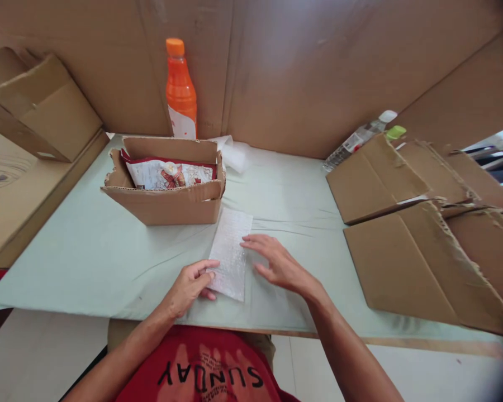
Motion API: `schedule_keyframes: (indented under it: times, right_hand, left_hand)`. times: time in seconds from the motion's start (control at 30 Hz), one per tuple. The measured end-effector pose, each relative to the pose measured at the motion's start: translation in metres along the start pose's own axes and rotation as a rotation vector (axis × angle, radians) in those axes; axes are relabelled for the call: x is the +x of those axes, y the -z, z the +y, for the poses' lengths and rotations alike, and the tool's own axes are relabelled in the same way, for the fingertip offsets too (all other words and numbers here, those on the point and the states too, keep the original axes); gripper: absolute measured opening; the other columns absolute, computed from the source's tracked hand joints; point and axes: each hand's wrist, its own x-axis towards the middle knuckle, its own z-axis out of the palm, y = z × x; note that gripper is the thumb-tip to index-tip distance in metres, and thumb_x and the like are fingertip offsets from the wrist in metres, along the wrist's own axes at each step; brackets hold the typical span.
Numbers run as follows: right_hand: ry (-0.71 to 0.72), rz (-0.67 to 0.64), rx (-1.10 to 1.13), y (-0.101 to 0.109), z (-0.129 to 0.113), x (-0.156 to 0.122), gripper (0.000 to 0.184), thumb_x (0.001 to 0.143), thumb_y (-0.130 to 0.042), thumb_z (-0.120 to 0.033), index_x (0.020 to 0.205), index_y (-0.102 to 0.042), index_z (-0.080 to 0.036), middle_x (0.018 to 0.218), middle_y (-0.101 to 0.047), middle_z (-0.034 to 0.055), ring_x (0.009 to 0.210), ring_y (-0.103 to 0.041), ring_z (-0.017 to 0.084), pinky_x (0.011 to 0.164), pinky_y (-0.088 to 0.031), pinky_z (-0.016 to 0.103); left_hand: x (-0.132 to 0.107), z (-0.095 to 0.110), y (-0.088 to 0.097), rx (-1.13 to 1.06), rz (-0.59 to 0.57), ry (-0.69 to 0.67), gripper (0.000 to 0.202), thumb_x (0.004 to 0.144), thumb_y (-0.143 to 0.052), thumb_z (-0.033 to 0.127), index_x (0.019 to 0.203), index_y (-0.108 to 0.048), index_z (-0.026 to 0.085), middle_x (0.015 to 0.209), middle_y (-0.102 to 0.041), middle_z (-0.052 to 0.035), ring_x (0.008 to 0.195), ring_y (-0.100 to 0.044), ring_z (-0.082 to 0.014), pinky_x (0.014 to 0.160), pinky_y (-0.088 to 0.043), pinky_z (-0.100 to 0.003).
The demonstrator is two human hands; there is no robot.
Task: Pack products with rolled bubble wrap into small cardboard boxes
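Note:
A clear bubble wrap sheet, narrow and rectangular, lies slantwise on the cloth-covered table in front of me. My left hand pinches its near left edge between thumb and fingers. At its right side my right hand is held with fingers apart, the fingertips at or just over the sheet's edge; whether they touch cannot be made out. Just beyond the sheet stands an open cardboard box with a red and white printed packet inside.
Behind the box stands an orange bottle, with a white crumpled wrap beside it. Open cardboard boxes crowd the right, a clear bottle behind them. Another carton is at left. Cardboard walls close off the back.

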Motion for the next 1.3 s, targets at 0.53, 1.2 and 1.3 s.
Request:
schedule_keyframes:
  times: [0.53, 1.2, 1.3]
  right_hand:
    - [-0.286, 0.474, -0.202, -0.075, -0.029, -0.009, 0.039, 0.096, -0.055, -0.026, 0.135, -0.058, -0.02, 0.113, -0.071, 0.0128, 0.102, -0.064, 0.029, 0.09, -0.048, 0.046]
    - [-0.096, 0.432, -0.06, -0.072, -0.046, -0.027, 0.018, 0.099, -0.055, -0.017, 0.112, -0.068, -0.02, 0.093, -0.075, 0.0046, 0.085, -0.065, 0.019, 0.08, -0.047, 0.035]
    - [-0.132, 0.499, -0.071, -0.067, -0.052, -0.038, 0.023, 0.099, -0.056, -0.019, 0.121, -0.064, -0.02, 0.109, -0.072, 0.0086, 0.099, -0.065, 0.022, 0.085, -0.048, 0.037]
  left_hand:
    - [-0.009, -0.004, -0.002, 0.898, 0.294, -0.816, 0.039, 0.09, -0.055, 0.021, 0.128, -0.062, 0.02, 0.122, -0.065, -0.0122, 0.112, -0.061, -0.0266, 0.098, -0.051, -0.043]
    - [0.012, -0.002, 0.0, 1.104, 0.084, -0.974, 0.03, 0.089, -0.051, 0.005, 0.113, -0.066, 0.017, 0.092, -0.073, -0.0056, 0.086, -0.065, -0.0207, 0.081, -0.05, -0.036]
    - [0.014, -0.001, 0.001, 1.083, 0.101, -0.946, 0.03, 0.091, -0.053, 0.009, 0.118, -0.064, 0.015, 0.096, -0.075, -0.0066, 0.085, -0.067, -0.02, 0.081, -0.05, -0.035]
